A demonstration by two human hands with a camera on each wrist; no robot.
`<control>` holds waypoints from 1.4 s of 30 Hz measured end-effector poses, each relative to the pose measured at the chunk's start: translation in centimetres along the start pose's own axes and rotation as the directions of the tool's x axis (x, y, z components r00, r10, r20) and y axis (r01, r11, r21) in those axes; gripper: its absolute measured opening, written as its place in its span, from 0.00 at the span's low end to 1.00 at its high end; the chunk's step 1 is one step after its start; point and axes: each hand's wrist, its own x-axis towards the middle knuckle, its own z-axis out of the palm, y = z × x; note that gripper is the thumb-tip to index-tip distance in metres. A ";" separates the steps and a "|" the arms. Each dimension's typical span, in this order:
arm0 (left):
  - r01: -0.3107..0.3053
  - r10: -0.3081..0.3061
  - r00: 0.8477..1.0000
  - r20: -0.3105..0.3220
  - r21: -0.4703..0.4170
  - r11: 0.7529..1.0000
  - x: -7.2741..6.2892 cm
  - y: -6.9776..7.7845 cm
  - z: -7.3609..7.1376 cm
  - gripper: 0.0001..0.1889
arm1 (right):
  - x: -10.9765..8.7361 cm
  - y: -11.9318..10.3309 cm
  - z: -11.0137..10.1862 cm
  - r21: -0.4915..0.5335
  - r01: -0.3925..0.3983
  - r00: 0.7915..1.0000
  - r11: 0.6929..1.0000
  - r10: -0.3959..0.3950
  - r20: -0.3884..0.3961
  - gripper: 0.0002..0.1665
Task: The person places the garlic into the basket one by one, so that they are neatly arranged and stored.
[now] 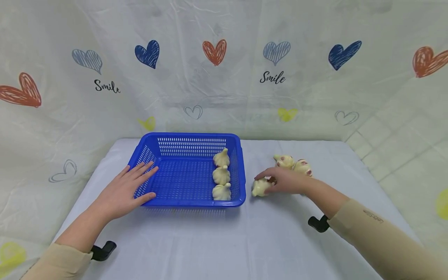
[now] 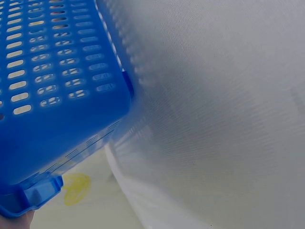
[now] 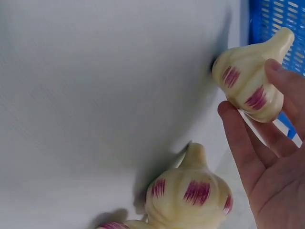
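Observation:
My right hand [image 1: 285,180] holds a garlic bulb [image 1: 260,187] over the white cloth, just right of the blue basket. In the right wrist view the thumb and fingertips are on either side of this bulb [image 3: 248,78], which is cream with purple streaks. My left hand [image 1: 123,191] rests on the left rim of the blue plastic basket [image 1: 192,203], fingers spread out straight. Three garlic bulbs [image 1: 221,175] stand in a column along the basket's right inner wall. The left wrist view mostly takes in the basket's slotted side [image 2: 62,114], with a fingertip at the lower left corner.
Beyond my right hand, more garlic bulbs [image 1: 302,167] lie on the white tablecloth [image 1: 210,245], partly hidden by the hand and forearm. A pale curtain [image 1: 238,93] with printed hearts hangs behind the table.

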 end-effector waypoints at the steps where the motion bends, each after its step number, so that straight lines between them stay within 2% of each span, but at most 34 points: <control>1: -0.003 0.003 1.000 -0.006 -0.001 1.000 0.0 0.0 0.0 0.41 | -0.2 0.0 0.1 0.025 -0.014 1.000 1.000 0.014 0.001 0.27; 8: -0.006 0.006 1.000 -0.023 0.006 1.000 -0.1 -0.1 0.2 0.41 | -1.3 0.6 0.8 0.130 -0.059 0.998 0.990 0.060 -0.006 0.29; 15: 0.005 -0.005 1.000 0.002 -0.004 1.000 -0.2 -0.1 0.0 0.41 | -2.1 0.9 1.0 0.111 -0.074 0.994 0.991 0.081 -0.066 0.29; 25: 0.005 -0.004 1.000 0.012 -0.005 1.000 -0.2 0.0 -0.1 0.41 | -2.5 1.3 1.6 0.133 -0.107 0.992 0.985 0.115 -0.055 0.30; 36: -0.002 0.002 1.000 0.000 -0.010 1.000 -0.1 -0.1 0.2 0.41 | -3.3 0.7 1.4 0.095 -0.060 0.991 0.994 0.071 -0.115 0.30; 42: -0.001 0.001 1.000 -0.002 -0.010 1.000 -0.1 -0.1 0.1 0.41 | -3.9 -0.1 1.3 0.010 -0.062 0.981 0.998 0.063 -0.182 0.28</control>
